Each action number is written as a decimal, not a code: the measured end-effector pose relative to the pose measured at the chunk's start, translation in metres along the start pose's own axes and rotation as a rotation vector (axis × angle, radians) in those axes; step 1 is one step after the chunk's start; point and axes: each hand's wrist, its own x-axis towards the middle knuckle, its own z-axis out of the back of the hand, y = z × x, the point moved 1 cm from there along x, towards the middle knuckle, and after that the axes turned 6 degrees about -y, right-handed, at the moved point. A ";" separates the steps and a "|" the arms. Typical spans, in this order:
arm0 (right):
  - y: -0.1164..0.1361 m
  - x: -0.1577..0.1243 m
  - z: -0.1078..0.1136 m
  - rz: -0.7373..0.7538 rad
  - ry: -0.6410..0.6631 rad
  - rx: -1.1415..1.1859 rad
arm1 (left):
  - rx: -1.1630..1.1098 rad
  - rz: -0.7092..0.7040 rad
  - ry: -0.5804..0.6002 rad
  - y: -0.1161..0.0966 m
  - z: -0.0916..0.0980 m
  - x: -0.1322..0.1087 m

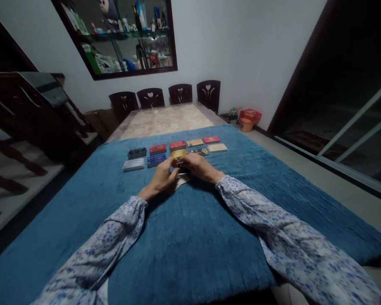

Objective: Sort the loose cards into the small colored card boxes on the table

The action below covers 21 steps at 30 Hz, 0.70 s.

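Observation:
My left hand (164,174) and my right hand (198,166) meet near the middle of the blue cloth, fingers closed around a small dark item (180,163) that is mostly hidden. Below them a pale slip of paper (182,180) lies on the cloth. Just beyond are two rows of card stacks: black (137,153), red (158,149), another red (178,145), tan (194,142) and bright red (211,139) at the back; white (133,164), blue (156,160), gold (179,153), black-and-yellow (199,151) and cream (217,148) in front.
The blue cloth (190,237) covers the near part of a marble-topped table (165,119). Dark chairs (150,98) stand at its far end. A red and orange bucket (247,123) is on the floor at right, and a wooden railing (15,106) at left.

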 end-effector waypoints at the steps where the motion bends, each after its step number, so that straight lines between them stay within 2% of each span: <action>1: -0.001 -0.001 -0.001 -0.005 -0.009 0.007 | -0.014 0.011 -0.001 0.000 -0.002 0.001; 5: -0.003 -0.004 0.000 -0.017 0.007 -0.017 | -0.020 0.022 0.014 -0.002 -0.008 0.007; 10: -0.008 -0.005 0.011 -0.070 0.070 -0.163 | -0.047 -0.022 0.009 -0.001 -0.010 0.016; 15: -0.010 -0.006 0.021 -0.115 0.121 -0.246 | -0.018 -0.022 -0.020 0.009 -0.011 0.019; 21: -0.009 -0.010 0.022 -0.123 0.189 -0.328 | 0.017 0.013 -0.011 0.020 -0.012 0.016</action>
